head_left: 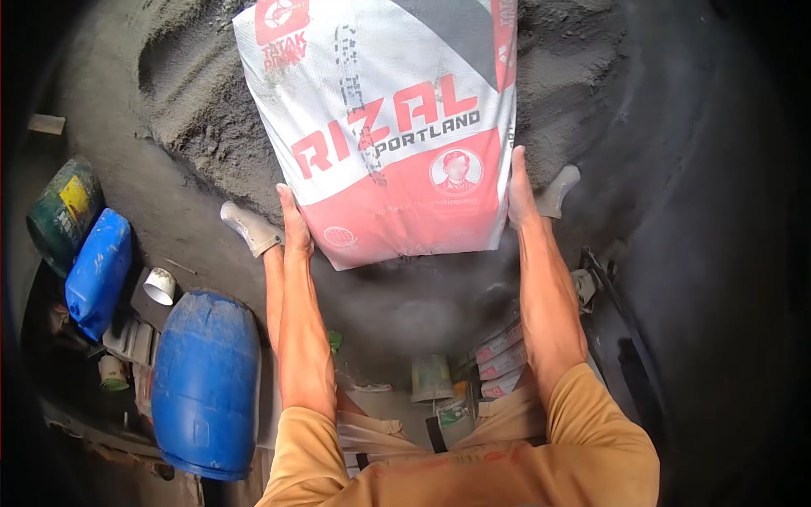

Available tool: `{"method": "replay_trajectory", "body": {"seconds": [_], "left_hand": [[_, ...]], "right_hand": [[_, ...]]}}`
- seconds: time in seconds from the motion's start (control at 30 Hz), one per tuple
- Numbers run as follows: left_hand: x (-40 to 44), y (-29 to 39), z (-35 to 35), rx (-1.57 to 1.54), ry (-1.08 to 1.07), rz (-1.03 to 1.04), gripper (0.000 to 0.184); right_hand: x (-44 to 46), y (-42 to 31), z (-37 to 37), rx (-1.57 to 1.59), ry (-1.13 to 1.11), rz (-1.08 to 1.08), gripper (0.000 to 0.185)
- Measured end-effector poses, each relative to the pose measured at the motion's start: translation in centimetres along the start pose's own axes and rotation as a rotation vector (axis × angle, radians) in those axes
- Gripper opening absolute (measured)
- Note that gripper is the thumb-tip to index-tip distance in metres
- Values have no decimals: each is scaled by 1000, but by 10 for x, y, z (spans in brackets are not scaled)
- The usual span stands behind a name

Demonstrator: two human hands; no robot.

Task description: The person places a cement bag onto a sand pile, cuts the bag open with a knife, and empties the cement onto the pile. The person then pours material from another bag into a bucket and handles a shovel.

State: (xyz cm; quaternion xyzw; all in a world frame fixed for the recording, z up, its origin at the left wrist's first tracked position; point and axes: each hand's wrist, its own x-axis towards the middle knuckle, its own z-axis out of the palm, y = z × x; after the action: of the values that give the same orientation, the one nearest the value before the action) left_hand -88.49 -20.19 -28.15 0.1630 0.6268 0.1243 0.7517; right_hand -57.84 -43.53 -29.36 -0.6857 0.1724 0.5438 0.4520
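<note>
A large cement bag (397, 224) in white, red and grey, lettered RIZAL PORTLAND, is between my two hands over a pile of grey sand or powder (203, 93). My left hand (294, 224) grips its lower left side, thumb up along the edge. On the opposite side my right hand (521, 198) holds the lower right edge, thumb also pointing up. Fingers of both hands are mostly hidden under or behind the bag. Hazy dust hangs below the bag's bottom edge, whose opening, if any, I cannot make out.
My feet in pale clogs (252, 228) stand at either side of the pile. A blue drum (205, 380), a blue jug (100, 270) and a dark green container (66, 215) lie at left. Stacked cement bags (503, 363) and a bucket (432, 378) are behind me.
</note>
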Motion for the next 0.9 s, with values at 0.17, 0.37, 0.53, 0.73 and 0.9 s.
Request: {"method": "replay_trajectory", "body": {"seconds": [0.17, 0.37, 0.53, 0.73, 0.9], "left_hand": [[10, -19, -46, 372, -49, 29, 85], [36, -15, -39, 523, -38, -22, 88], [33, -4, -26, 343, -62, -125, 66], [-5, 13, -2, 437, 40, -95, 59], [-60, 57, 24, 422, 38, -58, 58]], "right_hand": [[-10, -27, 2, -280, -252, -169, 94], [25, -22, -6, -292, -259, 43, 85], [28, -25, -2, -195, -296, 130, 77], [-24, -55, 19, -214, -195, 20, 60], [-78, -84, 21, -197, -143, -109, 47]]}}
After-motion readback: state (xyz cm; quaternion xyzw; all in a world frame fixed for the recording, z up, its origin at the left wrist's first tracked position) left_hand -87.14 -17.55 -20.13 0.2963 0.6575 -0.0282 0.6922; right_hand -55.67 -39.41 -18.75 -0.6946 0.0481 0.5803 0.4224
